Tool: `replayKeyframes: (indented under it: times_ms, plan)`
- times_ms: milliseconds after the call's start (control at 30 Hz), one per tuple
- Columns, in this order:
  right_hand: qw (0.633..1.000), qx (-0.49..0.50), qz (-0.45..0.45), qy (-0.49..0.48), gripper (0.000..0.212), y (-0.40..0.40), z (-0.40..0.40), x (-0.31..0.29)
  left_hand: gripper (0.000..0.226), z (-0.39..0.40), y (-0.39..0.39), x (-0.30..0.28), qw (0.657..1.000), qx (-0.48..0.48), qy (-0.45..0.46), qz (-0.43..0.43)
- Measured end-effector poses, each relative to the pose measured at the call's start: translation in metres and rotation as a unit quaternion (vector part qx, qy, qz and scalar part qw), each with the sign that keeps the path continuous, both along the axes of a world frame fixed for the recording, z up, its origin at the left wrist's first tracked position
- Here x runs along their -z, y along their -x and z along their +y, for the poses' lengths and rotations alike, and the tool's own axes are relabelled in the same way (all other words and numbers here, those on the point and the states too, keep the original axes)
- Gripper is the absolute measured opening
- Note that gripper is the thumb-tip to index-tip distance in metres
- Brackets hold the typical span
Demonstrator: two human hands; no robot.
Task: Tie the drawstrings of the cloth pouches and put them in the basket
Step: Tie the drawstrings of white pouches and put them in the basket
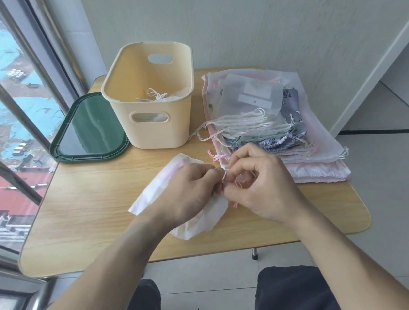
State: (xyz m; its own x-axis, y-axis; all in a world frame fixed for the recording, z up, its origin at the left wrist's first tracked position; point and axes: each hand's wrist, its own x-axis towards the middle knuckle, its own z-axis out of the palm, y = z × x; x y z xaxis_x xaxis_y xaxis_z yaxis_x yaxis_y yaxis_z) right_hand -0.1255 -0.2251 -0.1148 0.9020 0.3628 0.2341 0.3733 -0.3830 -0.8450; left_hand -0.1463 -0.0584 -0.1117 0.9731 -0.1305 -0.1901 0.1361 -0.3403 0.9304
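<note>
Left hand (187, 190) and right hand (256, 187), near table's front edge, pinching thin pink drawstrings (224, 175) of limp white cloth pouch (151, 194); likely light, slippery; grip cords.

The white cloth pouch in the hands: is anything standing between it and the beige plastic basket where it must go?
Nothing visible does. The white cloth pouch lies on the wooden table near the person, and bare tabletop separates it from the open-topped beige plastic basket behind it.
</note>
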Motion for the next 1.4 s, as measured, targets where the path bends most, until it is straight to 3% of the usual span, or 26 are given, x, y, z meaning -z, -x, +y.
replayKeyframes:
  times_ms: [133,300,400,567,733,833,933,1200,1400]
  plan:
    - [1.000,0.020,0.004,-0.004,0.031,0.001,0.005,-0.002,0.037,-0.003,0.000,0.000,0.999,-0.025,0.018,0.027]
    - [0.999,0.031,0.006,-0.034,0.012,0.003,0.003,-0.003,0.018,0.000,0.000,-0.004,0.994,-0.007,0.079,0.078]
    - [0.997,0.033,0.037,-0.051,0.010,0.001,0.000,0.000,0.005,0.002,0.001,-0.006,0.988,0.013,0.117,0.104]
    - [0.998,0.018,0.023,-0.047,0.015,0.000,0.002,0.004,0.025,0.004,0.000,-0.002,0.979,0.055,0.167,0.104]
    - [0.999,0.012,0.025,-0.036,0.013,-0.001,0.003,0.006,0.018,0.009,-0.003,-0.002,0.956,0.077,0.260,0.111]
    - [0.995,0.006,0.070,-0.067,0.014,-0.002,0.001,0.002,0.025,0.008,-0.003,-0.001,0.966,0.056,0.237,0.085]
    - [0.993,-0.019,0.084,-0.079,0.012,-0.003,-0.002,-0.004,0.015,0.008,-0.005,0.000,0.967,-0.006,0.249,0.059]
    - [1.000,-0.016,-0.003,0.013,0.013,-0.001,-0.003,-0.001,0.015,0.007,-0.001,0.003,0.983,0.010,0.180,-0.025]
    - [0.997,0.025,-0.034,0.058,0.030,0.003,0.003,-0.005,0.030,0.007,-0.001,0.006,0.992,0.012,0.107,-0.061]
